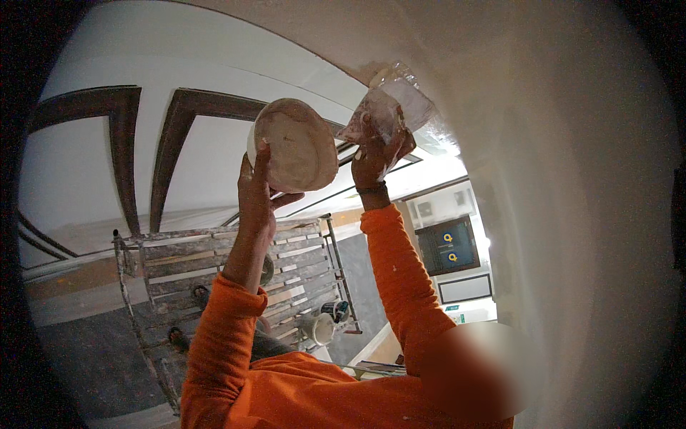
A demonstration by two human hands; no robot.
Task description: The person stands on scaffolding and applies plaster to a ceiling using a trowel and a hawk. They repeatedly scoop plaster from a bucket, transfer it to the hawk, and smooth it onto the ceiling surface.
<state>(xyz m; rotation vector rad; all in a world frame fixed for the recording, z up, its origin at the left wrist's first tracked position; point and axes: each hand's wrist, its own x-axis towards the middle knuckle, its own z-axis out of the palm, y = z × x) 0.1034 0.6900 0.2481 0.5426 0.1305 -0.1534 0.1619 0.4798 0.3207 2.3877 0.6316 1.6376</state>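
My left hand [257, 179] is raised and holds a round, shallow bowl [294, 143] from below, the thumb on its rim. The bowl is tilted toward me, and pale plaster-like paste coats its inside. My right hand [371, 163] reaches up beside it, closed on a crumpled clear plastic sheet [406, 100] smeared with whitish paste. Part of the fingers is hidden behind the plastic. The sheet's upper end is close to the pale ceiling surface [457, 43]; whether it touches cannot be made out.
Below me is a scaffold platform [293, 247] of paint-splashed slats with metal rails. A white bucket [319, 329] stands at its right end. Dark-framed white panels [78, 164] line the wall on the left. A smooth pale surface [572, 214] fills the right side.
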